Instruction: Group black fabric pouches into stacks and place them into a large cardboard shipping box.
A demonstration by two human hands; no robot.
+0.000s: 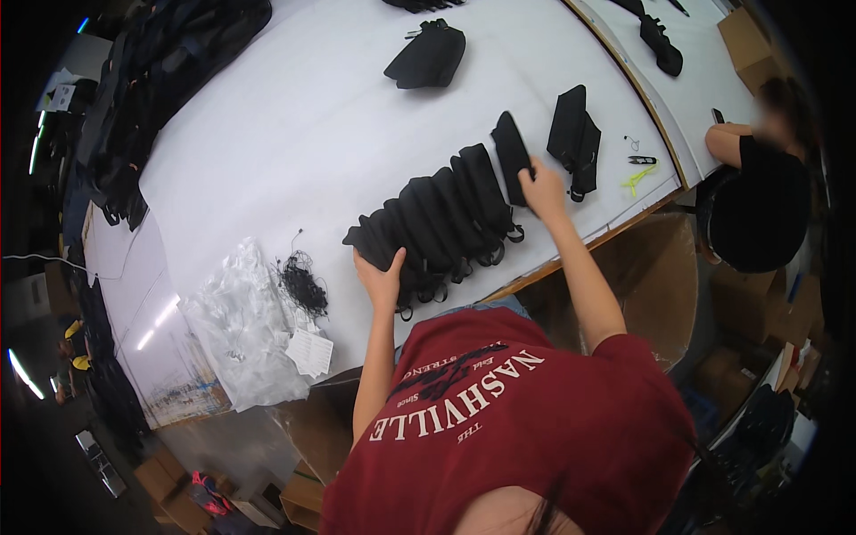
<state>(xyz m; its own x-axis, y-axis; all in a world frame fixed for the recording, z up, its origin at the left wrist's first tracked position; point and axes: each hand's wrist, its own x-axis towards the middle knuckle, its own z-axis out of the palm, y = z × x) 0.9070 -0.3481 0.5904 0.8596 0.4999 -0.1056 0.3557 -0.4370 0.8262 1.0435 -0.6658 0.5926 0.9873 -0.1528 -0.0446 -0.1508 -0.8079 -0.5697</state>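
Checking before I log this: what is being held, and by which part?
The right grip holds a black pouch by its lower right edge. The left grip touches the left end of the pouch row; whether it clasps cannot be told.

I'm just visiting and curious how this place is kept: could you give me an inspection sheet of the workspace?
Surface: white tabletop.
Job's things: row of black pouches; one black pouch at its right end.
Clutter: crumpled clear plastic, tangled black strings, white cards, snips.
Hands: left hand against the row's left end; right hand grips the end pouch.
Cables: thin white cable, far left.
Surroundings: another person, right; cardboard boxes, lower left.
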